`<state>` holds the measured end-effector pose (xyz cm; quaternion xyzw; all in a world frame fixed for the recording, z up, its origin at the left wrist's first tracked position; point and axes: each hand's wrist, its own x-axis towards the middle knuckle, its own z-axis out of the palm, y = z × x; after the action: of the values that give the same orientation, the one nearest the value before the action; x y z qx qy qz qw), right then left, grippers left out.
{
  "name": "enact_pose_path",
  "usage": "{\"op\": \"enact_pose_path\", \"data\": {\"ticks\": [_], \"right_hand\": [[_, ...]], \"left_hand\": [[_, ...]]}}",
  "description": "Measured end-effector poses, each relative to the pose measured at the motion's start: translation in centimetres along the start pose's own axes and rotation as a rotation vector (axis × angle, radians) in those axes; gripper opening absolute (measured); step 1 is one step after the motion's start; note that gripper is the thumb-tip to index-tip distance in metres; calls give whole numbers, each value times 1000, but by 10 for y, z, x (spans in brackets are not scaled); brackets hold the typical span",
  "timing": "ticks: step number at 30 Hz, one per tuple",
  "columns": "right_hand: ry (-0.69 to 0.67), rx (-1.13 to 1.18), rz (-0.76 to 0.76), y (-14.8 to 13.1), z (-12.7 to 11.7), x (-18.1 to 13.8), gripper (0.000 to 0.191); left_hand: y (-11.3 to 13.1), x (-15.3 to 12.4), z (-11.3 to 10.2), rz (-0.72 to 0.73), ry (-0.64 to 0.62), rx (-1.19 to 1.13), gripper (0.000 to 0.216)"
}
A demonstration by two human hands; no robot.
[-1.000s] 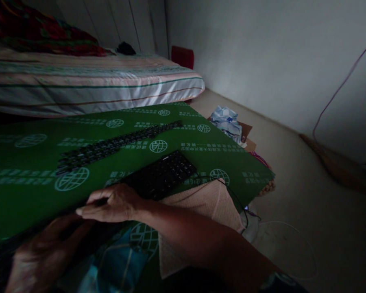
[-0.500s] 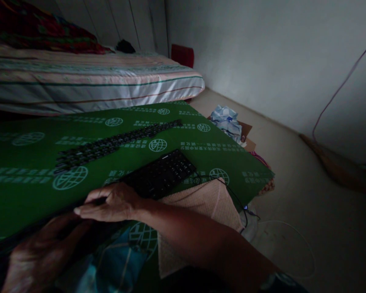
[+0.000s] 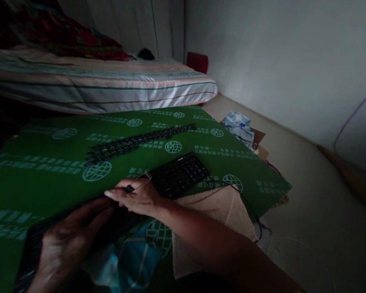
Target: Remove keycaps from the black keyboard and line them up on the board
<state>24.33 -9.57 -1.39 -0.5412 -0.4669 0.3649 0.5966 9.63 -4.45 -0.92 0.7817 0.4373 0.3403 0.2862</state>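
Observation:
A black keyboard lies slantwise on a green printed board; its middle is hidden under my hands. My right hand is closed over the keyboard around a thin wire tool, whose pale loop sticks out above the knuckles. A small black piece shows between its fingers; I cannot tell whether it is a keycap. My left hand lies on the keyboard's left part, fingers stretched toward the right fingertips, their tips partly hidden. Farther back, loose black keycaps lie in rows.
A beige cloth lies under my right forearm, with a black cable beside it. Blue checked fabric is near my body. Behind the board stands a bed. Crumpled bluish sheets and cardboard lie on the floor at right.
The whole view has shifted, so everything sits farther right. The wire loop above my right hand now shows clearly. Both hands stay at about the same part of the keyboard.

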Motion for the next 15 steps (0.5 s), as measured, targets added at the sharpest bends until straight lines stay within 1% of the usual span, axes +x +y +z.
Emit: {"op": "enact_pose_path", "data": {"ticks": [1, 2, 3, 4, 6, 9, 11, 13, 15], "right_hand": [[18, 18, -32, 0, 0, -1, 20], [5, 40, -55, 1, 1, -1, 21], [6, 65, -79, 1, 2, -2, 23], [-7, 85, -104, 2, 3, -2, 25], [-41, 97, -115, 3, 4, -4, 31], [-79, 73, -59, 2, 3, -7, 39], [-106, 24, -47, 1, 2, -10, 40], [-117, -66, -98, 1, 2, -13, 36], [-132, -179, -205, 1, 3, -15, 30]], "left_hand": [[5, -2, -1, -26, -19, -5, 25], [8, -3, -2, -111, -4, -50, 27], [11, -5, -3, -185, -22, -99, 29], [13, -6, -4, -248, 9, -158, 30], [16, -7, -5, -331, 3, -230, 31], [15, -9, -6, -348, 17, -336, 31], [12, -10, -6, -349, 33, -371, 31], [11, -11, -7, -352, 24, -401, 29], [11, -13, -8, -357, 4, -447, 26]]}}
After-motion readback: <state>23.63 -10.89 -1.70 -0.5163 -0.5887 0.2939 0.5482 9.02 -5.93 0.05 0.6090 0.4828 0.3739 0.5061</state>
